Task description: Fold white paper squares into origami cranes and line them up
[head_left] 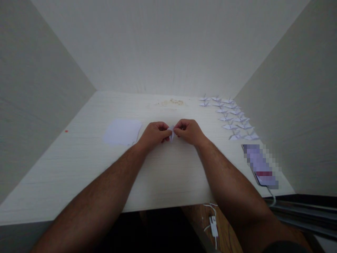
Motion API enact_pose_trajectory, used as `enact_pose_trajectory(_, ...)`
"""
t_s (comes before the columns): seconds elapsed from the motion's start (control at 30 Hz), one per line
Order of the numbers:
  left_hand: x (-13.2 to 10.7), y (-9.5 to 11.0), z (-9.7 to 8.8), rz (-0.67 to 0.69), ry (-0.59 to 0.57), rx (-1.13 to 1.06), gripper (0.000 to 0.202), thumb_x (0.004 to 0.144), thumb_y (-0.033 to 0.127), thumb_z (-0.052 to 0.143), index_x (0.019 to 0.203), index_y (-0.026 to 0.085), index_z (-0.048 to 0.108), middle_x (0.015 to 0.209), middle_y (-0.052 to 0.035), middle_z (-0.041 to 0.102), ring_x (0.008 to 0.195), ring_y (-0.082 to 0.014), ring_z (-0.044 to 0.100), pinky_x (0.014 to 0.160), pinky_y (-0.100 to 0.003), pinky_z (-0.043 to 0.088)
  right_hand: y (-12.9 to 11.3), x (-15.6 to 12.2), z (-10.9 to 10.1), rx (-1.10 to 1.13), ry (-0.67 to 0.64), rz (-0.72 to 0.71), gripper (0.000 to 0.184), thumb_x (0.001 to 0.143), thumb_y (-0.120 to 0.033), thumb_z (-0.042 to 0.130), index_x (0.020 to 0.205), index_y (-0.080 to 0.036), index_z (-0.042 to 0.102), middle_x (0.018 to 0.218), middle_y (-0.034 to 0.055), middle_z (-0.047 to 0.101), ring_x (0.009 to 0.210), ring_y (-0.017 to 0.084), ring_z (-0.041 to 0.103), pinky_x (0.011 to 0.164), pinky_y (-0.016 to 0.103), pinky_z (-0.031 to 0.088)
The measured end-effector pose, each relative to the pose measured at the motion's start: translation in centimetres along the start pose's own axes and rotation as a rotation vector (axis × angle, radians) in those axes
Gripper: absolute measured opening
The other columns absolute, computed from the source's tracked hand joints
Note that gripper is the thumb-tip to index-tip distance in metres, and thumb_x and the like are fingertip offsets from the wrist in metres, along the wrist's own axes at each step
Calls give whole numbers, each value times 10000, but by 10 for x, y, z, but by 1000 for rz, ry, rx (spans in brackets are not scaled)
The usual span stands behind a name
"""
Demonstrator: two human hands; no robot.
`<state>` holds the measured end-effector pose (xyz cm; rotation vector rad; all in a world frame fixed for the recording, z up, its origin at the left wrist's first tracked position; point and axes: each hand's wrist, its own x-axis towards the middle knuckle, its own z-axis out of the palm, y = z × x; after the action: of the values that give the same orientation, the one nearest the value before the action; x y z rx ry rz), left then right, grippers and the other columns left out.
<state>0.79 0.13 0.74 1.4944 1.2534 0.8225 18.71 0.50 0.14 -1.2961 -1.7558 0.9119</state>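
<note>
A small piece of folded white paper [171, 133] is held just over the middle of the table, pinched from both sides. My left hand [157, 133] has its thumb and fingers closed on the left side of the paper. On the other side, my right hand [189, 131] pinches the paper's upper right edge between thumb and forefinger. Fingers cover part of the paper, so its full shape is hidden. Left of my left hand lies a stack of white paper sheets [123, 131]. Folded paper cranes [228, 126] stand in rows at the back right.
A phone [259, 165] with a blurred screen lies at the right, its white cable [272, 196] running over the front edge. Walls enclose the white table [168, 182] at the back and sides. A white power strip [213, 226] rests on the floor below.
</note>
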Motion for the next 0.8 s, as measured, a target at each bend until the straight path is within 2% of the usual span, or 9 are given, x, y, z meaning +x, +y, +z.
enact_pose_trajectory(0.4,-1,0,1,-16,22,-30,117,662,262,713,653,172,638,525,-17,619,432,-105,498,442,-218,358,3,0,4,1,22,-27,106,725,-271,645,693,-171,635,620,-5,631,566,102,522,538,224,398)
enact_pose_trajectory(0.63,-1,3,1,-14,10,-5,133,689,274,695,645,170,625,528,-11,613,419,-95,470,423,-212,324,3,-1,4,52,3,-47,116,753,-285,662,722,-174,654,652,-4,647,584,101,551,572,231,437)
enact_pose_trajectory(0.8,-2,4,3,-16,59,4,131,694,266,692,643,169,620,519,-7,608,422,-98,487,428,-210,347,2,0,11,53,71,-32,103,750,-279,661,736,-178,645,684,4,655,608,107,580,570,238,469)
